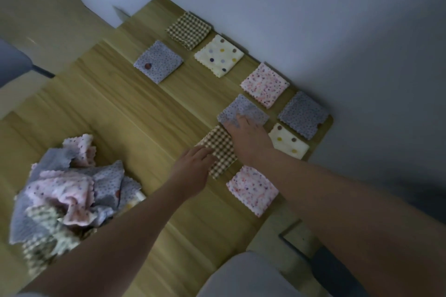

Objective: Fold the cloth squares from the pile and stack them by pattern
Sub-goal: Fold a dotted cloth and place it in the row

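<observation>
Here, the right hand (246, 136) presses a folded lilac square (242, 106).

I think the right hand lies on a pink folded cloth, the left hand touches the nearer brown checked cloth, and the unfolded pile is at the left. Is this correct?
Not quite. In the head view the right hand lies on a lilac dotted folded cloth, not a pink one. The left hand does touch the nearer brown checked cloth, and the unfolded pile is at the left.
</observation>
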Available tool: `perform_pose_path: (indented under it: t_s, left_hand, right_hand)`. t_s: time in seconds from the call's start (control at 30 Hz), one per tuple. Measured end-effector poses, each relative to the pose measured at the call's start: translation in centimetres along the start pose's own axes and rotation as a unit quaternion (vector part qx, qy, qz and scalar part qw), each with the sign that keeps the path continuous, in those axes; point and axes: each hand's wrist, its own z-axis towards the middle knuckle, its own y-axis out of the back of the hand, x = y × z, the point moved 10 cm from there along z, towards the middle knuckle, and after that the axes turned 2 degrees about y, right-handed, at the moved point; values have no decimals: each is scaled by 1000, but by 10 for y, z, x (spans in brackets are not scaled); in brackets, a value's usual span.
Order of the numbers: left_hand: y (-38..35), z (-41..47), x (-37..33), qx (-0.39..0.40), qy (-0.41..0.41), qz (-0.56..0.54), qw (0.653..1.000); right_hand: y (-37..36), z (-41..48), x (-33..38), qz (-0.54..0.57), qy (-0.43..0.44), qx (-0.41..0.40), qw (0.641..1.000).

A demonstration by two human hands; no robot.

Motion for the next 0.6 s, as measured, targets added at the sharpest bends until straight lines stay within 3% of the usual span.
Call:
perform_pose_path:
  t_s: [0.17,0.2,0.37,0.6]
  left_hand:
    - [19,-61,-13,-30,44,-40,998]
    - [28,-108,-34,-52,55,-19,997]
    - [37,-179,-58,-91,87,-38,991]
    - [47,-351,-74,-76,181,-62,979]
  right_hand:
    - [-3,-80,36,29,37,-33,998]
    - [-11,-126,63,29,68,-48,996]
    - [-33,-182,95,73,77,-83,991]
    - [-66,-290,195,80,144,-80,983]
